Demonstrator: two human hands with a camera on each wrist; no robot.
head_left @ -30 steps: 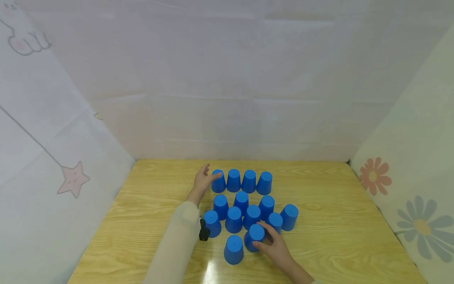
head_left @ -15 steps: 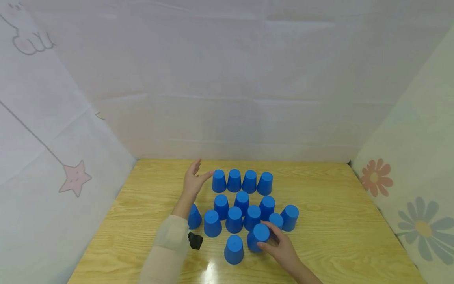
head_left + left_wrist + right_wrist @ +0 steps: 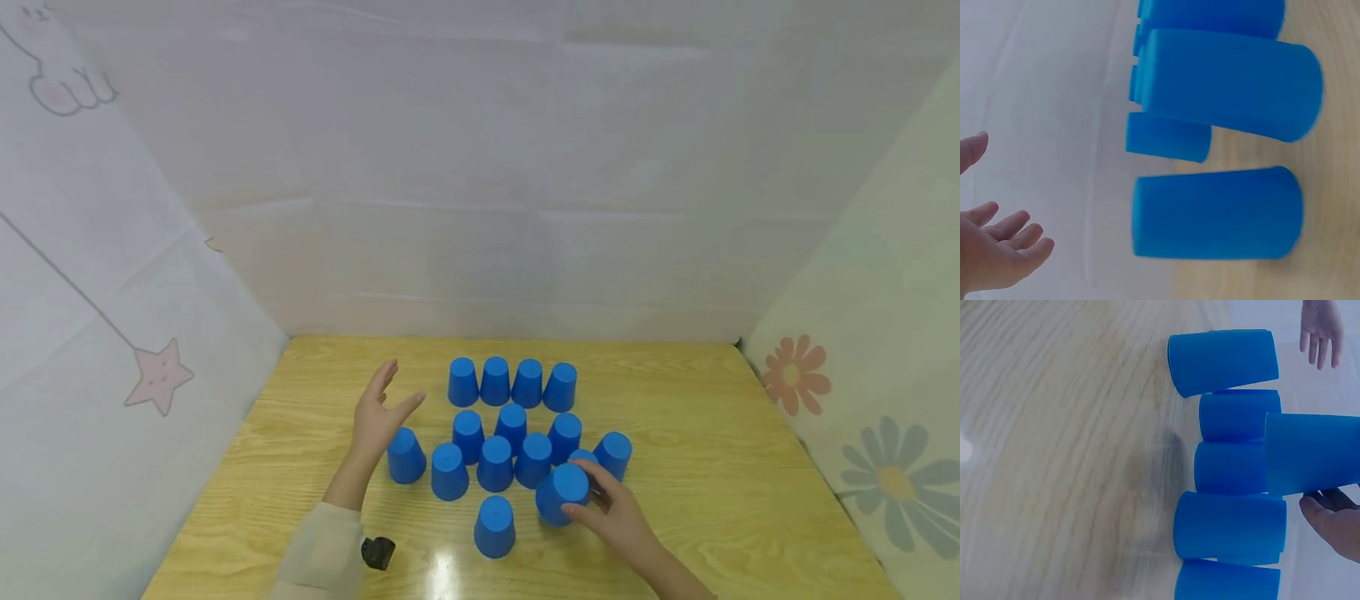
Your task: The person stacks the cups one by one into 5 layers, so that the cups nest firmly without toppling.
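Observation:
Upside-down blue cups stand on the wooden table. My right hand (image 3: 618,517) holds one blue cup (image 3: 564,495), thumb on the near side and fingers on the far side. In the right wrist view this held cup (image 3: 1310,453) hangs above the table, open end down. My left hand (image 3: 375,425) touches nothing, thumb and fingers spread, just beyond the leftmost cup (image 3: 406,457). The left wrist view shows the left hand (image 3: 1000,250) with a nearby cup (image 3: 1219,214) standing apart from it.
Four cups form a back row (image 3: 495,383). Several others stand in looser rows before it, and a single cup (image 3: 494,527) is nearest the front. A small black object (image 3: 378,552) is by the left sleeve. Printed cloth walls surround the table (image 3: 720,417).
My left hand has moved left and nearer, away from the back row, uncovering the leftmost cup. My right hand has shifted right with its cup. The black object has moved left and nearer alongside the sleeve.

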